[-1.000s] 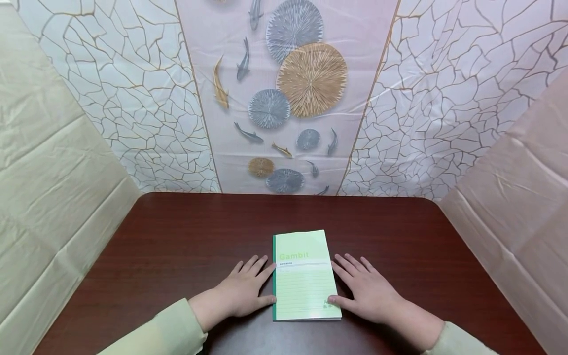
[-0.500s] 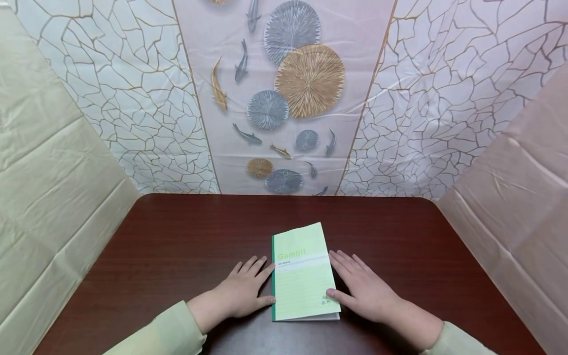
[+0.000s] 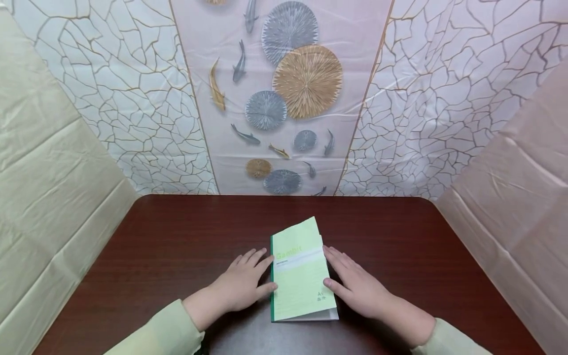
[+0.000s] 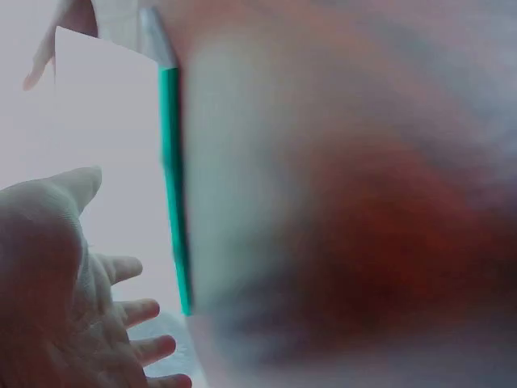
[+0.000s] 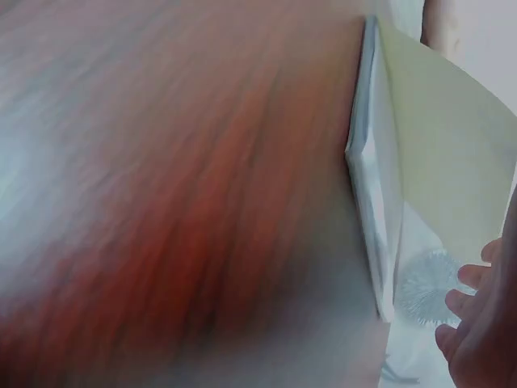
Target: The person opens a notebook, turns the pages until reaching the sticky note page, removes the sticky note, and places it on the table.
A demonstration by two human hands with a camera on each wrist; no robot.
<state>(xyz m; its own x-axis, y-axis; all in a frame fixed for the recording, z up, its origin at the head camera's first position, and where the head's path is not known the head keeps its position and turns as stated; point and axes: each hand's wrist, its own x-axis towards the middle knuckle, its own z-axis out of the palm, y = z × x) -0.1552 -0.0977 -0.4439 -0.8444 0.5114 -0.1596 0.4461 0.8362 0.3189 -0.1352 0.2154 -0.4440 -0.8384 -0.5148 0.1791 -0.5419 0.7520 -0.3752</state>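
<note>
A light-green "Gambit" notebook (image 3: 297,283) lies on the table with its dark-green spine (image 4: 171,178) to the left. Its front cover is raised along the right side, and white pages (image 3: 321,314) show below it. My left hand (image 3: 243,283) rests at the spine, fingers spread, thumb tip and index fingertip on the spine edge. At the lifted cover edge is my right hand (image 3: 361,286), fingers extended, thumb tip and fingertips against that edge. From the right wrist, the cover's pale underside (image 5: 456,137) tilts up over the page block (image 5: 371,170).
The dark reddish-brown table (image 3: 177,231) has rounded far corners. A patterned cloth (image 3: 146,98) with lily pads and fish hangs behind it. Plain beige cloth walls (image 3: 57,207) stand on both sides.
The notebook's front cover has risen along its right edge and tilts leftward, showing pages beneath. My right hand has shifted slightly left and up with it. The left hand has hardly moved.
</note>
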